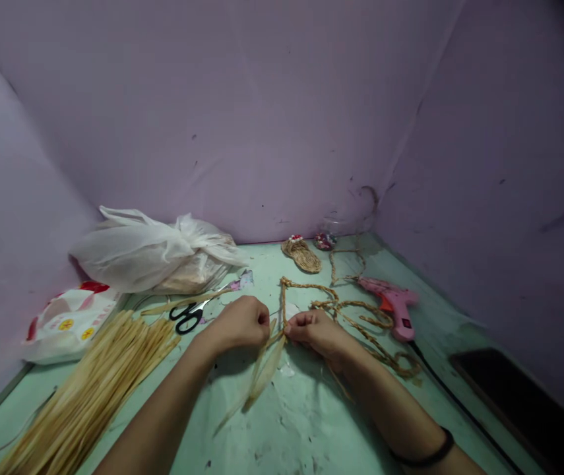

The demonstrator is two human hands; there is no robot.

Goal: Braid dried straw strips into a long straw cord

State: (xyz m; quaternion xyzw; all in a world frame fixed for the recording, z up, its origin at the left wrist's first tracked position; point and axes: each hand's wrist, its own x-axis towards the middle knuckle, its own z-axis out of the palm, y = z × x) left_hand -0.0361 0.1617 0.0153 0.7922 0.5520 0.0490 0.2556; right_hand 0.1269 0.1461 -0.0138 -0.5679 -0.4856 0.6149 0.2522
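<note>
A braided straw cord (283, 300) runs up and away from my hands, then loops off to the right across the table. My right hand (314, 332) pinches its near end between thumb and fingers. Close by on the left, my left hand (247, 322) is closed around loose straw strands at the same end. Pale flat straw strips (265, 376) hang out below, between the two hands. Fingers hide the exact point where strands and braid meet. More coiled braid (375, 316) lies to the right of my right hand.
At left lie a straw bundle (98, 389), black-handled scissors (187, 318), a white plastic bag (148, 254) and a printed packet (71, 320). A small woven slipper (301, 255) and beads (325, 240) sit at the back. Right are a pink glue gun (394, 305) and a dark flat object (514, 396).
</note>
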